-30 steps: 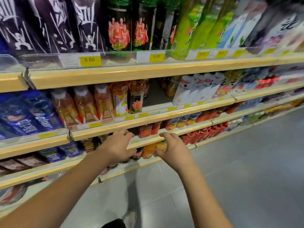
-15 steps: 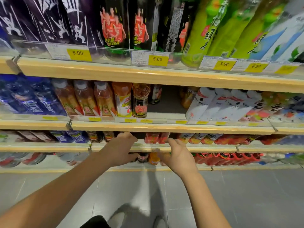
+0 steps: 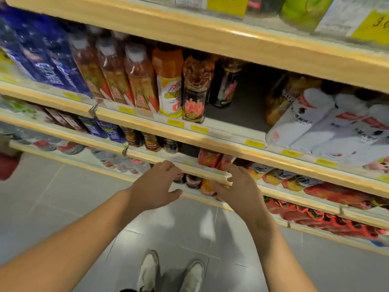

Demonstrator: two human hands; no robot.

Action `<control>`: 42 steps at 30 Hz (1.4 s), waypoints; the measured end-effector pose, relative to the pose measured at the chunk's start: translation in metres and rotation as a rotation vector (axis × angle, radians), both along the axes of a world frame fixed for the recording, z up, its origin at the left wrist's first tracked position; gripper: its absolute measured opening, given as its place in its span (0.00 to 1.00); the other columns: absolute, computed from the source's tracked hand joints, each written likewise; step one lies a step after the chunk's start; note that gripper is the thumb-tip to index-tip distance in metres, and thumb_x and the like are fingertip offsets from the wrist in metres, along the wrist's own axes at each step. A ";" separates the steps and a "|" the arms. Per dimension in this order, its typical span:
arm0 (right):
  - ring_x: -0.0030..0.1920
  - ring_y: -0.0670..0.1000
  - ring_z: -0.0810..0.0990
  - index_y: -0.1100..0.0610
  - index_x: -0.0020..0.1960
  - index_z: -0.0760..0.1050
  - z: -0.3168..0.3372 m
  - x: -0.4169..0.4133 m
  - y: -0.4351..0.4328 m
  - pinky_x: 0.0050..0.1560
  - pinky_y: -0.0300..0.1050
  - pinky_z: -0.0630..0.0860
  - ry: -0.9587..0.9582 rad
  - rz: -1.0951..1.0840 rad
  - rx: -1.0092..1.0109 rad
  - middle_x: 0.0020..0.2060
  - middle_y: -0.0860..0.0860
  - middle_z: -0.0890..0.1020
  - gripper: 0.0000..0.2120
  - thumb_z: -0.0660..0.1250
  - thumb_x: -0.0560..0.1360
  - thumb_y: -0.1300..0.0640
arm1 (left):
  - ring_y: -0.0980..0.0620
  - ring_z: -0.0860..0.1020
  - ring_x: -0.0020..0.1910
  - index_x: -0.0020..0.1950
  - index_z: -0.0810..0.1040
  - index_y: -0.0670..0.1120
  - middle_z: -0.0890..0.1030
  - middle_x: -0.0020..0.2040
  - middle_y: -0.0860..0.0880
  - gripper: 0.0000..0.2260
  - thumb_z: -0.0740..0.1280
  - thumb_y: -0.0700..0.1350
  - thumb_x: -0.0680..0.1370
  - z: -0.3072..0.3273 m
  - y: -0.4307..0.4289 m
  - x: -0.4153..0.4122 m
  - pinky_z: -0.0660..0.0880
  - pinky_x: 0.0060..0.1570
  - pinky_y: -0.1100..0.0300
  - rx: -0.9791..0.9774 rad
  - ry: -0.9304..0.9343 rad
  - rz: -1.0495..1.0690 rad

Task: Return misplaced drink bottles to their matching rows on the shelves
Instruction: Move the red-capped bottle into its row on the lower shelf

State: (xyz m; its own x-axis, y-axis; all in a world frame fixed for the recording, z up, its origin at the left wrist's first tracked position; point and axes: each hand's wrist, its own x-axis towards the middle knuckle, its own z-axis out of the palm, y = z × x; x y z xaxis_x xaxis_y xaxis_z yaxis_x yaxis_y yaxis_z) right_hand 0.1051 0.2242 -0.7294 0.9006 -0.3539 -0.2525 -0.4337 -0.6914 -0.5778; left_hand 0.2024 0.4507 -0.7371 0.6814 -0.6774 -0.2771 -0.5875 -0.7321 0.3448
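Observation:
My left hand (image 3: 154, 185) hovers in front of the third shelf edge (image 3: 189, 169), fingers loosely curled and holding nothing. My right hand (image 3: 237, 187) reaches beside it toward an orange bottle (image 3: 207, 187) on the shelf below; its fingertips are hidden, so contact is unclear. Red-labelled bottles (image 3: 210, 159) stand just above the hands. On the shelf higher up, an orange-capped bottle with a white label (image 3: 169, 85) and a dark-labelled tea bottle (image 3: 194, 89) stand next to a row of amber tea bottles (image 3: 114, 74).
Blue bottles (image 3: 52, 66) fill the left of the second shelf, white bottles (image 3: 311, 121) the right, with a gap (image 3: 242, 114) between. Yellow price tags line the wooden shelf edges. Grey tiled floor (image 3: 63, 197) and my white shoes (image 3: 170, 270) lie below.
The view has tilted down and moved closer to the shelves. Both hands stay near the third shelf edge, the right hand now lower, by the orange bottle.

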 end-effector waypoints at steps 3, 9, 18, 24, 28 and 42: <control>0.60 0.52 0.80 0.47 0.72 0.72 -0.028 0.011 -0.006 0.58 0.56 0.79 0.022 0.003 0.016 0.65 0.48 0.76 0.28 0.72 0.75 0.41 | 0.48 0.70 0.65 0.71 0.71 0.48 0.72 0.66 0.48 0.24 0.66 0.57 0.78 -0.033 -0.003 0.007 0.70 0.63 0.55 -0.004 0.003 0.004; 0.62 0.52 0.79 0.50 0.74 0.71 -0.083 0.024 -0.017 0.61 0.54 0.78 0.075 -0.003 0.021 0.67 0.50 0.75 0.30 0.72 0.76 0.42 | 0.48 0.67 0.70 0.75 0.67 0.48 0.69 0.70 0.48 0.28 0.67 0.56 0.78 -0.100 -0.006 0.017 0.70 0.67 0.51 -0.007 0.041 -0.007; 0.56 0.53 0.82 0.53 0.72 0.72 -0.140 0.038 -0.049 0.54 0.48 0.76 0.052 -0.039 -0.118 0.66 0.54 0.76 0.29 0.73 0.76 0.41 | 0.47 0.66 0.70 0.75 0.67 0.47 0.67 0.70 0.48 0.28 0.68 0.55 0.78 -0.175 -0.032 0.028 0.70 0.67 0.50 -0.008 0.084 -0.028; 0.43 0.53 0.81 0.61 0.55 0.78 -0.152 0.062 -0.073 0.40 0.47 0.70 -0.011 -0.238 -0.124 0.47 0.55 0.83 0.27 0.74 0.73 0.37 | 0.47 0.65 0.70 0.75 0.66 0.48 0.66 0.70 0.49 0.28 0.68 0.55 0.78 -0.199 -0.050 0.036 0.70 0.68 0.49 -0.010 0.100 -0.034; 0.28 0.55 0.69 0.61 0.31 0.67 -0.143 0.084 -0.082 0.29 0.48 0.61 0.046 -0.226 -0.214 0.25 0.55 0.69 0.30 0.67 0.78 0.38 | 0.48 0.65 0.70 0.76 0.64 0.53 0.67 0.70 0.50 0.28 0.67 0.53 0.78 -0.205 -0.071 0.046 0.68 0.69 0.49 0.004 0.086 -0.113; 0.26 0.46 0.65 0.50 0.32 0.58 -0.156 0.085 -0.091 0.26 0.36 0.61 -0.082 -0.172 -0.153 0.25 0.46 0.67 0.28 0.74 0.74 0.39 | 0.48 0.61 0.75 0.79 0.57 0.49 0.58 0.78 0.51 0.32 0.66 0.54 0.78 -0.236 -0.096 0.063 0.67 0.71 0.47 0.160 0.072 -0.207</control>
State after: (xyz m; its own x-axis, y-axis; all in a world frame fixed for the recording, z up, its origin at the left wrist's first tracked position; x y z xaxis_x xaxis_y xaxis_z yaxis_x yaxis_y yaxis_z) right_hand 0.1904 0.1334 -0.8856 0.8388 -0.5327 -0.1127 -0.5089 -0.6933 -0.5102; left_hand 0.2657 0.3548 -0.9728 0.5074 -0.7442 -0.4344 -0.7089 -0.6471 0.2806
